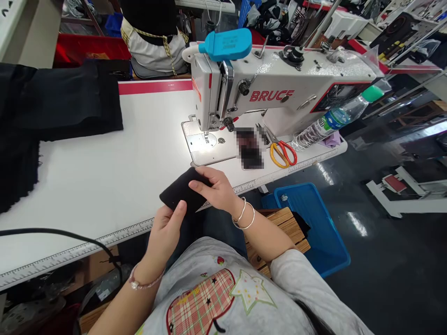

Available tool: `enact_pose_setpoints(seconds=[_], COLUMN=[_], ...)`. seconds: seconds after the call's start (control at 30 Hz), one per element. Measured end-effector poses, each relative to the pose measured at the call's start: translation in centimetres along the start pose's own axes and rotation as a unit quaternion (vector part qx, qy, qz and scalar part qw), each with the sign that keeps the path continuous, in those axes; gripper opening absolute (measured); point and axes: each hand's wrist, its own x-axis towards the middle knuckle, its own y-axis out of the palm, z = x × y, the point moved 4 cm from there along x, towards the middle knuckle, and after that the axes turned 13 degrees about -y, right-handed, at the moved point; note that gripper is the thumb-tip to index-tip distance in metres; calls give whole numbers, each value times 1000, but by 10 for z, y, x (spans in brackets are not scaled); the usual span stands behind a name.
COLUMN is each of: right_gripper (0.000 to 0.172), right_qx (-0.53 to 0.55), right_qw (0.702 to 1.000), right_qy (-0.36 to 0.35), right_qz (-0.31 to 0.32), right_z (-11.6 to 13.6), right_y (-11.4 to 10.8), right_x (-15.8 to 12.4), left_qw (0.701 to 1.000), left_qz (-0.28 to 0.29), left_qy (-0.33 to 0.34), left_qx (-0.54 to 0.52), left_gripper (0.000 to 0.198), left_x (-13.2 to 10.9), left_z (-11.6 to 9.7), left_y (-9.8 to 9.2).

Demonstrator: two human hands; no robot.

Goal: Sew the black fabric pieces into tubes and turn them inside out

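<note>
1. Left hand [166, 230] pinches near corner of small black fabric piece [179, 190], thumb on top.
2. Right hand [215, 187] lies on its right end; pinching or pressing, cannot tell.
3. Piece overhangs near edge of white sewing table [104, 177], before white sewing machine [279, 88].
4. Likely light, limp, grippy; take by edges, two-handed, else it sags.
5. Orange-handled scissors [283, 153] near right edge; black cloth pile [52, 107] far left.

A white sewing table [104, 163] with a red back edge carries a white Bruce sewing machine [279, 88], whose lamp brightly lights the needle plate [200, 142]. To the right, a blue plastic bin [324, 232] sits beside a wooden bench [279, 228], above a dark glossy floor [384, 270] streaked with reflected light.
</note>
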Motion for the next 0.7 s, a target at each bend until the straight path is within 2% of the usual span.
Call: enact_pose_setpoints(seconds=[0.07, 0.1, 0.17, 0.23, 0.27, 0.33, 0.4, 0.5, 0.7], right_gripper=[21, 21, 20, 25, 28, 34, 40, 45, 43], right_qx=[-15, -39, -126, -230, -274, -341, -386, -426, -464], right_qw=[1000, 999, 990, 966, 952, 924, 900, 880, 857], right_qy=[8, 14, 10, -42, -83, -163, -201, -194, -185], right_qz=[14, 2, -61, -112, -111, -55, 20, 84, 125], right_z=[0, -1, -1, 3, 5, 7, 4, -5, -17], right_y=[0, -1, -2, 1, 7, 21, 35, 43, 45], right_x=[3, 3, 1, -4, -8, -16, -23, -28, -21], left_qw=[1000, 999, 999, 996, 992, 984, 974, 966, 963], left_qz=[23, 27, 19, -3, -15, -42, -72, -97, -71], left_qy=[-18, -26, -34, -30, -24, -12, -14, -30, -28], left_qx=[11, 5, -30, -88, -120, -175, -212, -240, -257], left_gripper=[49, 48, 48, 49, 49, 45, 38, 35, 36], left_x=[7, 9, 15, 18, 20, 22, 24, 27, 34], left_z=[-2, -3, -5, -7, -8, -10, -9, -6, -1], left_y=[-1, -1, 2, 5, 6, 7, 6, 3, 3])
